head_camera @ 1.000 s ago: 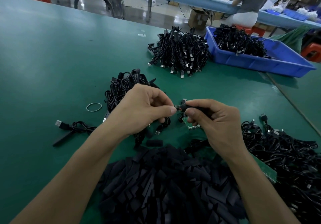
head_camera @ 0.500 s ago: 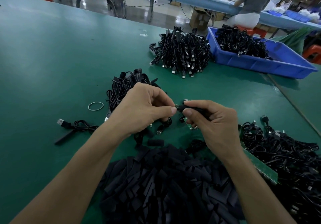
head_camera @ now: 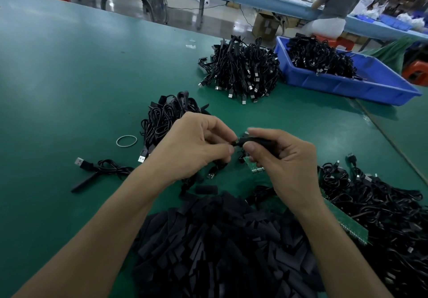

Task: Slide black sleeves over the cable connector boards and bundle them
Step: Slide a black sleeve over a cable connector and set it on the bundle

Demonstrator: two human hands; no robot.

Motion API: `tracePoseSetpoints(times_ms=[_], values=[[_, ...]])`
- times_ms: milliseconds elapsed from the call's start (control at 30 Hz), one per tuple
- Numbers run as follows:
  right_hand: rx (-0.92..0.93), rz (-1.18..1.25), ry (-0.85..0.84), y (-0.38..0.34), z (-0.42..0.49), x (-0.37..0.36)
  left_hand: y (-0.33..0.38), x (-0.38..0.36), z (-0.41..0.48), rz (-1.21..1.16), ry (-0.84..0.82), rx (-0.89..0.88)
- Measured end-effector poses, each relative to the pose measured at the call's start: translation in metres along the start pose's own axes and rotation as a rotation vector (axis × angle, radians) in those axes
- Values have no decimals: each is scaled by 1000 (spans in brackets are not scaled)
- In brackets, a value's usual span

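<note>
Black sleeve [head_camera: 254, 140], matte tube, pinched in right hand [head_camera: 289, 165].

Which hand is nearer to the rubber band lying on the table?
Left. The left hand is just right of the rubber band, apart from it; the right hand is farther right, beyond the left hand.

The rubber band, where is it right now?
In the head view the rubber band lies flat on the green table, left of the left hand and just beside the small pile of black cables.
</note>
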State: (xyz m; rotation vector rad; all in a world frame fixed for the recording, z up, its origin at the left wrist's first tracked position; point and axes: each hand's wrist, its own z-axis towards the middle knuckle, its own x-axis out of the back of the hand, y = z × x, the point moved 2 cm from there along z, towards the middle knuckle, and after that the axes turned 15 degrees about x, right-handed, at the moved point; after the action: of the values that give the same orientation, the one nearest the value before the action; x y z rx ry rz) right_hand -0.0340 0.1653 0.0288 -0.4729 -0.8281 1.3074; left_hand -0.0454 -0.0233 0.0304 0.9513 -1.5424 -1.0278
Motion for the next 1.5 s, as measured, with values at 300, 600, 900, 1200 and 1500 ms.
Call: tracePoseSetpoints(times_ms=[300, 600, 900, 1200, 1500], values=[[10, -56, 306, -3, -10, -18, 3, -10, -3, 70, 68, -113], [5, -96, 279, -5, -14, -28, 1, -12, -3, 37, 116, -148], [-24, -81, 210, -5, -12, -31, 2, -12, -4, 30, 147, -155], [-52, 72, 227, -9, -1, -22, 6, -12, -7, -5, 77, -127], [-171, 392, 494, -18, 15, -10, 4, -16, -5, 159, -109, -57]])
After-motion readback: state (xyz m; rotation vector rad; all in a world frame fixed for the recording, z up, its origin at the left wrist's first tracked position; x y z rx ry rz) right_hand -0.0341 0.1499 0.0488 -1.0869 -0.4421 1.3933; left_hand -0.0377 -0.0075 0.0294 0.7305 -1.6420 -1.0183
